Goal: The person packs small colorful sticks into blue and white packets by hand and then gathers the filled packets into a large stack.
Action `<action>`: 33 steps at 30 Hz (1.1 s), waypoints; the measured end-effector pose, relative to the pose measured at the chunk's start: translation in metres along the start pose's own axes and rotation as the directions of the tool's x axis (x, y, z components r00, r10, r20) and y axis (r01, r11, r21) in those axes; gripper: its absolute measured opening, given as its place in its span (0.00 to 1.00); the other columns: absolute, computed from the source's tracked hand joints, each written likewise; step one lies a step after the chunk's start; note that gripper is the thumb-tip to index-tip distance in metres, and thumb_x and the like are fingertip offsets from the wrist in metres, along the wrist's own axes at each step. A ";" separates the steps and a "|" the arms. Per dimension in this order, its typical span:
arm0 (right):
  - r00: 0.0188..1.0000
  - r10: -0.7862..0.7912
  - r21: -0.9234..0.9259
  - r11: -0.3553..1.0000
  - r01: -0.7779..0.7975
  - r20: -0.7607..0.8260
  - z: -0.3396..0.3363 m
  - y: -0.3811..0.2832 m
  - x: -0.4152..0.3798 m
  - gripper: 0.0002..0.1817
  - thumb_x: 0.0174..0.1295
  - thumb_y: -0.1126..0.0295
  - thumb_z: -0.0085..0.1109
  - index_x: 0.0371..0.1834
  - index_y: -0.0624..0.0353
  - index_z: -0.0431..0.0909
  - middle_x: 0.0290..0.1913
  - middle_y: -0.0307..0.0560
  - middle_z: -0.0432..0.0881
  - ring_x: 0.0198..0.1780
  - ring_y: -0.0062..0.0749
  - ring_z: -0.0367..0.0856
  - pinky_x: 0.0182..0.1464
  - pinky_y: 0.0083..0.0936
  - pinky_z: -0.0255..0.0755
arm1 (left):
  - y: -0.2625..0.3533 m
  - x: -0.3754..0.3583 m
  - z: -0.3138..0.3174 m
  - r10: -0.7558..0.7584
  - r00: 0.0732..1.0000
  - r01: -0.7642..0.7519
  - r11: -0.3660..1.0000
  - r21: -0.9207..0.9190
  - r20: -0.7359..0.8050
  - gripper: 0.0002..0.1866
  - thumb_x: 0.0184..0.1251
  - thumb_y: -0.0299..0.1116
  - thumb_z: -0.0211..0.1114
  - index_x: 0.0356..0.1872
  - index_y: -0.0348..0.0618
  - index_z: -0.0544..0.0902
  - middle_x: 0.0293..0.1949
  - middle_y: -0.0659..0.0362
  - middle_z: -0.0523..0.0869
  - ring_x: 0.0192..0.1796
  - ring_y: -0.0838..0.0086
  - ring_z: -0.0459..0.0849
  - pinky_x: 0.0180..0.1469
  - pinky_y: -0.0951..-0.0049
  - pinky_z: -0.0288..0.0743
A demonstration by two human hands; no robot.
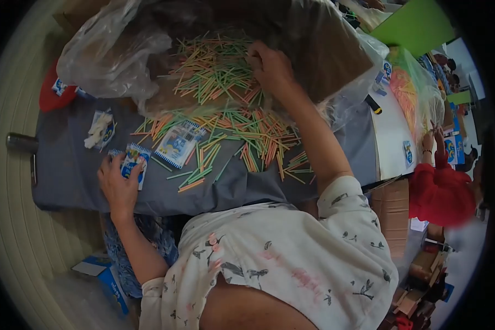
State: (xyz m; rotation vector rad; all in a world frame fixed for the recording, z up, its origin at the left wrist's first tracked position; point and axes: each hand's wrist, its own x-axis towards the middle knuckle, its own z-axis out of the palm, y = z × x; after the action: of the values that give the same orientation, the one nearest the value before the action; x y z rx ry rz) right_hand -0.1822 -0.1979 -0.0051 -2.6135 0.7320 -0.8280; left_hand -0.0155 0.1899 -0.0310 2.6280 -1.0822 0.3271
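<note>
While the left hand point(118, 184) is pinning a packet point(134, 164) flat, the right hand point(270, 67) is closing on far sticks point(214, 69); gathering them aligned seems advisable.

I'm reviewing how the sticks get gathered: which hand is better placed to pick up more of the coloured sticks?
Probably the right hand: it already rests on the heap of thin coloured sticks, while the left hand sits on a small blue-and-white packet.

You have bare grey surface point(66, 181) at the near left; scattered coloured sticks point(242, 132) and packets point(177, 144) crowd the middle, and the plastic bag point(102, 58) walls the far side.
</note>
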 end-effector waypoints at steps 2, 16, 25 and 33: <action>0.994 -0.019 0.167 0.985 0.037 -0.108 -0.003 0.003 -0.007 0.09 0.60 0.76 0.58 0.43 0.61 0.77 0.31 0.57 0.81 0.34 0.39 0.83 0.38 0.34 0.74 | 0.002 0.000 -0.004 -0.121 0.988 0.128 0.990 -0.063 0.096 0.23 0.62 0.44 0.70 0.55 0.46 0.80 0.61 0.49 0.73 0.62 0.49 0.70 0.61 0.49 0.67; 0.999 0.041 0.578 0.816 -0.029 -0.009 -0.012 0.023 -0.008 0.08 0.57 0.73 0.61 0.40 0.61 0.82 0.31 0.56 0.83 0.34 0.41 0.85 0.39 0.31 0.75 | 0.008 -0.012 0.002 -0.120 0.977 0.168 0.942 0.289 -0.178 0.23 0.65 0.45 0.67 0.56 0.45 0.80 0.60 0.49 0.74 0.60 0.52 0.72 0.60 0.51 0.68; 0.912 -0.038 -0.118 0.988 0.095 0.408 0.022 0.013 0.028 0.14 0.52 0.74 0.58 0.42 0.54 0.85 0.41 0.58 0.85 0.46 0.54 0.84 0.49 0.45 0.78 | 0.110 0.019 0.011 0.318 0.948 -0.305 0.917 -0.258 0.010 0.15 0.57 0.34 0.70 0.43 0.35 0.83 0.45 0.48 0.78 0.50 0.52 0.76 0.52 0.55 0.72; 0.950 -0.100 -0.089 0.987 0.132 0.295 -0.005 0.012 0.013 0.15 0.52 0.73 0.58 0.44 0.55 0.83 0.43 0.58 0.84 0.49 0.54 0.82 0.52 0.44 0.77 | 0.122 0.011 0.033 0.419 0.907 -0.416 0.907 -0.059 0.046 0.09 0.56 0.25 0.60 0.37 0.30 0.81 0.41 0.49 0.76 0.48 0.54 0.76 0.42 0.61 0.81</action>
State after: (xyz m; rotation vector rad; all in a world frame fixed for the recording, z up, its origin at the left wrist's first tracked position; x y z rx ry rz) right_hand -0.1805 -0.2160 -0.0004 -2.8137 0.5586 -0.4270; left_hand -0.0918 0.0889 -0.0380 2.3560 -1.6531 0.3076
